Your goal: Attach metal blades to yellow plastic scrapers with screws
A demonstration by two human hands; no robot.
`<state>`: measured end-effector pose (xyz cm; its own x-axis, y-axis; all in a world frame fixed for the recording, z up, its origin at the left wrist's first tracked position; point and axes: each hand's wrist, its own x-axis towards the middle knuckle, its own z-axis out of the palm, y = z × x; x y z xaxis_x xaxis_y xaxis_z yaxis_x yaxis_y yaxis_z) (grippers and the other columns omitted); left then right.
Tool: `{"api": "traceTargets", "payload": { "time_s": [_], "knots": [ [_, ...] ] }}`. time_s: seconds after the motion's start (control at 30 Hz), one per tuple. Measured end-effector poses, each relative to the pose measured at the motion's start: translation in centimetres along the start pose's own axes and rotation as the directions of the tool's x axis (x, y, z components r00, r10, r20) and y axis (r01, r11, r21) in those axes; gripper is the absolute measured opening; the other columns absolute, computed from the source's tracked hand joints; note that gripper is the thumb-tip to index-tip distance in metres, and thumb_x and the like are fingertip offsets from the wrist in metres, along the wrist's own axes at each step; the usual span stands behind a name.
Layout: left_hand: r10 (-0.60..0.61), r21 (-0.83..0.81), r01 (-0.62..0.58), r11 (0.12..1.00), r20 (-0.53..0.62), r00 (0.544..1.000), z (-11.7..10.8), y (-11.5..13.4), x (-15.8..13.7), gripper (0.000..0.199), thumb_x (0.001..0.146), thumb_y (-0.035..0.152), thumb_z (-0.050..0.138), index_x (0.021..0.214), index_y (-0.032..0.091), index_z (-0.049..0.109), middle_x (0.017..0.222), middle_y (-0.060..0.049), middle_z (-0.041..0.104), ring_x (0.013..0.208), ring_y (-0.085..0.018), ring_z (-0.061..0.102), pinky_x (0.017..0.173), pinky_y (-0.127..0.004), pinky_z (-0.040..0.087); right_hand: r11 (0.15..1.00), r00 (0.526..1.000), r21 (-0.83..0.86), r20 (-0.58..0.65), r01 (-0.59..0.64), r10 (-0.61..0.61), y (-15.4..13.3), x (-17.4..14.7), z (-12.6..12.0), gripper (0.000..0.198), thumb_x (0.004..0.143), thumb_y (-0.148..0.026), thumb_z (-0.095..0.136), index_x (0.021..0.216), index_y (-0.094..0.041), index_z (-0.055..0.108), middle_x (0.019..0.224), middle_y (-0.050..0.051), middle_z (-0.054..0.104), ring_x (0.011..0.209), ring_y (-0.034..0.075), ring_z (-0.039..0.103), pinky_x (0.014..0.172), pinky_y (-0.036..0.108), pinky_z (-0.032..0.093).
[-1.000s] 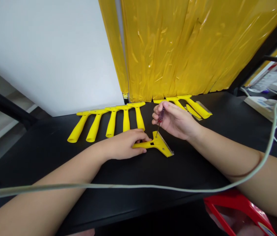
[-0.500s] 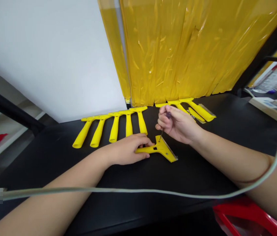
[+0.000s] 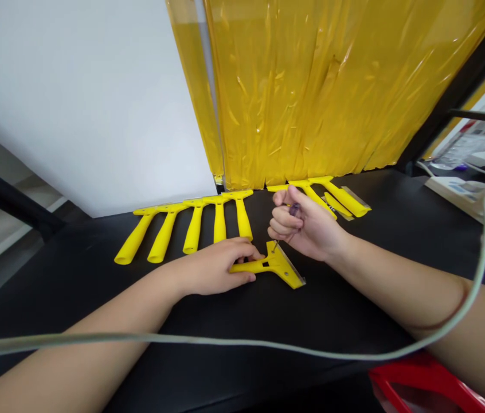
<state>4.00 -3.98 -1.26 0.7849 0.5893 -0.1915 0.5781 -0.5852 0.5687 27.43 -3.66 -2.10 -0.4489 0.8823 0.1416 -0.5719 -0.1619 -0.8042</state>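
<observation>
A yellow scraper (image 3: pixel 283 265) with a blade along its wide end lies on the black table (image 3: pixel 242 321). My left hand (image 3: pixel 223 267) is closed round its handle and presses it down. In my right hand (image 3: pixel 305 226) is a screwdriver (image 3: pixel 294 210) with a dark purple handle, mostly hidden by the fingers. Its thin shaft points down, and the tip meets the upper of two screws on the scraper head. Behind my left hand, several yellow scraper handles (image 3: pixel 164 236) lie side by side in a row.
More yellow scraper parts (image 3: pixel 348 198) lie behind my right hand. A pale cable (image 3: pixel 242 342) crosses in front of both forearms. A white panel (image 3: pixel 96 103) and a yellow plastic curtain (image 3: pixel 302 92) stand at the back. Something red (image 3: pixel 427 381) is at the lower right.
The whole view has shifted a little. My right hand has turned slightly about the screwdriver, whose tip stays at the same screw. My left hand keeps its hold.
</observation>
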Motion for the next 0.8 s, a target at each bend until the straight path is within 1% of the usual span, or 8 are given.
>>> {"api": "traceTargets", "payload": {
  "time_s": [0.07, 0.17, 0.23, 0.33, 0.43, 0.57, 0.67, 0.8],
  "knots": [
    [0.001, 0.0, -0.001, 1.0, -0.006, 1.0, 0.0, 0.1, 0.0, 0.033, 0.099, 0.035, 0.067, 0.13, 0.024, 0.07, 0.131, -0.007, 0.067, 0.121, -0.026, 0.066, 0.111, -0.041, 0.049, 1.0, 1.0, -0.003, -0.009, 0.022, -0.022, 0.1, -0.1, 0.2, 0.031, 0.099, -0.048, 0.073, 0.089, -0.024, 0.054, 0.058, -0.011, 0.035, 0.051, 0.01, 0.029, 0.058, 0.025, 0.038],
    [0.001, 0.004, -0.001, 1.0, -0.019, 1.0, 0.0, 0.1, -0.1, 0.033, 0.098, 0.034, 0.068, 0.13, 0.024, 0.07, 0.131, -0.008, 0.068, 0.121, -0.026, 0.066, 0.11, -0.041, 0.05, 0.998, 0.997, -0.019, -0.051, 0.066, -0.067, 0.1, 0.0, 0.4, 0.033, 0.094, -0.04, 0.08, 0.085, -0.022, 0.054, 0.078, -0.005, 0.057, 0.068, 0.012, 0.051, 0.067, 0.027, 0.047],
    [0.008, 0.006, -0.008, 1.0, -0.023, 1.0, 0.1, 0.0, -0.1, 0.034, 0.098, 0.034, 0.068, 0.13, 0.024, 0.07, 0.131, -0.008, 0.068, 0.12, -0.026, 0.067, 0.11, -0.041, 0.05, 0.997, 0.995, -0.03, -0.074, 0.069, -0.071, 0.1, 0.2, 0.4, 0.035, 0.094, -0.042, 0.08, 0.081, -0.02, 0.055, 0.084, -0.002, 0.06, 0.075, 0.013, 0.056, 0.072, 0.028, 0.05],
    [0.013, 0.002, -0.013, 1.0, -0.02, 1.0, 0.1, -0.1, -0.1, 0.034, 0.099, 0.035, 0.067, 0.131, 0.025, 0.069, 0.132, -0.008, 0.068, 0.12, -0.025, 0.066, 0.111, -0.041, 0.049, 1.0, 0.998, -0.017, -0.063, 0.022, -0.023, -0.2, 0.3, 0.2, 0.038, 0.101, -0.048, 0.071, 0.079, -0.021, 0.055, 0.061, -0.008, 0.04, 0.056, 0.01, 0.038, 0.065, 0.026, 0.047],
    [-0.002, 0.009, 0.002, 1.0, -0.011, 1.0, 0.0, 0.0, -0.1, 0.033, 0.099, 0.035, 0.067, 0.13, 0.026, 0.069, 0.132, -0.007, 0.067, 0.121, -0.025, 0.066, 0.111, -0.04, 0.049, 1.0, 1.0, 0.011, -0.022, 0.001, -0.001, -1.1, 0.0, -0.1, 0.036, 0.107, -0.052, 0.059, 0.086, -0.023, 0.056, 0.055, -0.011, 0.021, 0.05, 0.01, 0.017, 0.055, 0.023, 0.035],
    [0.002, 0.015, -0.002, 1.0, -0.01, 1.0, 0.0, 0.0, 0.0, 0.033, 0.098, 0.036, 0.067, 0.13, 0.026, 0.069, 0.131, -0.007, 0.067, 0.12, -0.026, 0.066, 0.11, -0.041, 0.05, 0.994, 0.983, -0.037, 0.149, -0.102, 0.107, -2.5, -0.7, -0.5, 0.038, 0.107, -0.052, 0.054, 0.082, -0.024, 0.049, 0.059, -0.009, 0.021, 0.051, 0.011, 0.017, 0.053, 0.024, 0.028],
    [0.002, 0.01, -0.001, 1.0, -0.011, 1.0, 0.0, 0.0, 0.1, 0.033, 0.098, 0.035, 0.067, 0.129, 0.024, 0.069, 0.133, -0.008, 0.068, 0.119, -0.026, 0.067, 0.109, -0.041, 0.051, 0.973, 0.931, -0.108, 0.284, -0.205, 0.228, -2.7, -1.0, -0.6, 0.042, 0.1, -0.055, 0.062, 0.078, -0.024, 0.044, 0.059, -0.008, 0.023, 0.051, 0.011, 0.019, 0.053, 0.026, 0.029],
    [0.008, 0.008, -0.008, 1.0, -0.011, 1.0, -0.1, 0.0, 0.1, 0.033, 0.098, 0.036, 0.067, 0.128, 0.022, 0.069, 0.131, -0.009, 0.069, 0.116, -0.026, 0.068, 0.107, -0.042, 0.052, 0.963, 0.896, -0.151, 0.356, -0.223, 0.263, -2.3, -1.1, -0.4, 0.043, 0.098, -0.054, 0.062, 0.077, -0.024, 0.04, 0.059, -0.008, 0.025, 0.051, 0.011, 0.022, 0.054, 0.027, 0.029]
  ]
}}
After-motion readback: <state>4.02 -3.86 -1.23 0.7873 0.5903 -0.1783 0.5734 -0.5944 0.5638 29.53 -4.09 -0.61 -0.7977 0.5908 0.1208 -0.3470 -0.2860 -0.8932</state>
